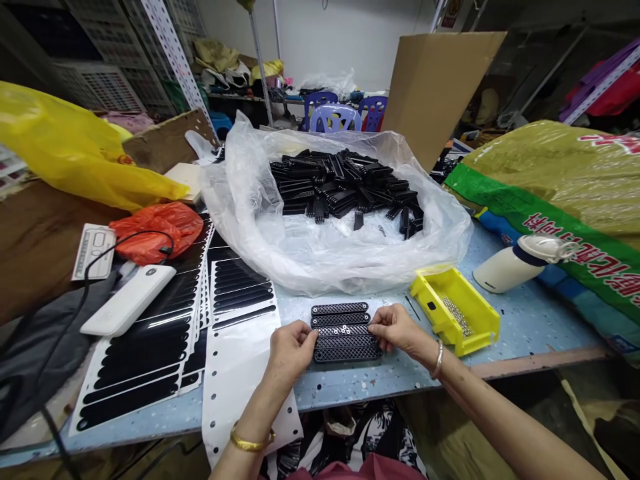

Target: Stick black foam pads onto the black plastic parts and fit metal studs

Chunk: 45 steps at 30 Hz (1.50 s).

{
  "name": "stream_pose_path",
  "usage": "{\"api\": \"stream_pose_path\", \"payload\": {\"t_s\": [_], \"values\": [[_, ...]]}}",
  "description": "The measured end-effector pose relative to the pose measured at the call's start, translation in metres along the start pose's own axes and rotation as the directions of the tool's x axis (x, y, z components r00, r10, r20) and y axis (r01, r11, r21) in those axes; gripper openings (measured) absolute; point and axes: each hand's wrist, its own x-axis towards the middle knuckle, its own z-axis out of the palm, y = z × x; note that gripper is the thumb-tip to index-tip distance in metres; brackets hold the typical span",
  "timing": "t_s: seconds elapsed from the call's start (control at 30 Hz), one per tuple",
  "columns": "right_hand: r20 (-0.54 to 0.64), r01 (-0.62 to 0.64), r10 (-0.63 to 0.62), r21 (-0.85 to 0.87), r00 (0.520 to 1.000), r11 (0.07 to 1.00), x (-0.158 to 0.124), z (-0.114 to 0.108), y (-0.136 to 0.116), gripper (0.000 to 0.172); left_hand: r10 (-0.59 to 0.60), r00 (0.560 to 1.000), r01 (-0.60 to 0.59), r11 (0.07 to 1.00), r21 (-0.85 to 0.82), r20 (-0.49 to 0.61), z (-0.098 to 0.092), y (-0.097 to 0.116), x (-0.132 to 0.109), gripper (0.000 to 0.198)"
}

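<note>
Several black bars with a diamond-textured face (347, 342) lie side by side in front of me, forming a small block on the table. A few small silver metal pieces (343, 329) sit on one bar in the middle of the row. My left hand (291, 348) pinches the left end of a bar near the middle between thumb and fingers. At the right end of the row my right hand (395, 328) is closed in the same way on a bar. The fingertips partly cover both ends.
Behind the bars a clear plastic bag (320, 267) holds a heap of black pieces (345, 180). A yellow bin (455, 310) with small metal parts stands right, beside a white bottle (520, 263). Sheets of black strips (145, 347) and a white power bank (127, 300) lie left.
</note>
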Motion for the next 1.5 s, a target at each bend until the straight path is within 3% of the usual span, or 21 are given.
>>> {"api": "stream_pose_path", "payload": {"t_s": [0.13,0.23,0.43,0.83,1.13,1.33,1.5], "values": [[0.032,0.020,-0.021,0.023,0.999,1.000,0.001,-0.003,0.000,0.014,-0.140,0.983,0.166,0.958,-0.235,0.122,-0.006,0.004,0.004,0.024],[0.054,0.012,-0.014,0.038,0.998,0.999,0.002,-0.005,0.000,0.016,-0.171,0.955,0.251,0.900,-0.357,0.241,-0.013,0.007,0.009,0.026],[0.061,0.015,-0.018,0.046,0.998,0.999,0.004,-0.004,0.000,0.016,-0.220,0.916,0.340,0.870,-0.358,0.335,-0.018,0.010,0.017,0.029],[0.036,0.057,-0.059,0.046,0.998,0.997,0.006,-0.002,0.003,0.014,-0.231,0.891,0.374,0.861,-0.345,0.390,-0.017,0.012,0.023,0.026],[0.023,0.078,-0.078,0.029,0.997,0.997,0.004,0.000,0.005,0.012,-0.211,0.922,0.325,0.876,-0.356,0.323,-0.016,0.014,0.013,0.028],[0.037,0.098,-0.099,0.021,0.994,0.995,0.001,0.000,0.005,0.013,-0.181,0.961,0.232,0.939,-0.252,0.210,-0.009,0.013,0.014,0.024],[0.049,0.093,-0.093,0.010,0.994,0.996,0.004,-0.001,0.005,0.014,-0.188,0.943,0.259,0.932,-0.254,0.274,-0.011,0.015,0.017,0.024]]}}
